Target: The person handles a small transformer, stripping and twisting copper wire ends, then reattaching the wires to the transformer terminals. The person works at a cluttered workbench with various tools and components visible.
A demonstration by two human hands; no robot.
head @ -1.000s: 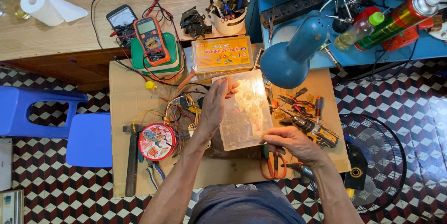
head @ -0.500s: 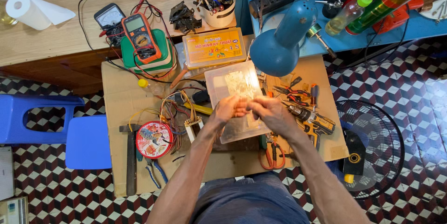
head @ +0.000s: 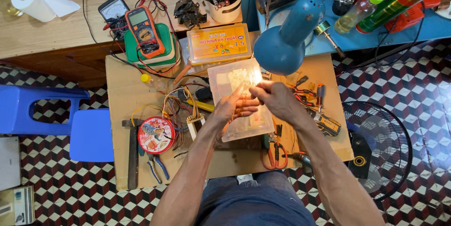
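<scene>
A clear plastic box (head: 217,72) with small pale parts in it lies on the low brown work table (head: 123,95). Both my hands hover over the box and meet at its middle. My left hand (head: 234,107) is palm-up and loosely cupped. My right hand (head: 278,102) has its fingertips pinched together right by the left fingers. Whatever sits between the fingers is too small to make out. A blue desk lamp (head: 283,43) shines down just behind the box.
Left of the box are tangled wires, a round red tin (head: 156,135), a hammer (head: 133,153) and blue-handled pliers (head: 155,167). Orange-handled pliers (head: 275,156) and screwdrivers lie right. An orange parts case (head: 218,43) and multimeter (head: 143,30) stand behind. A floor fan (head: 378,142) and blue stool (head: 47,119) flank the table.
One second ago my left hand held the box tilted up while my right hand rested among the tools. The box now lies flat and both hands have come together above it.
</scene>
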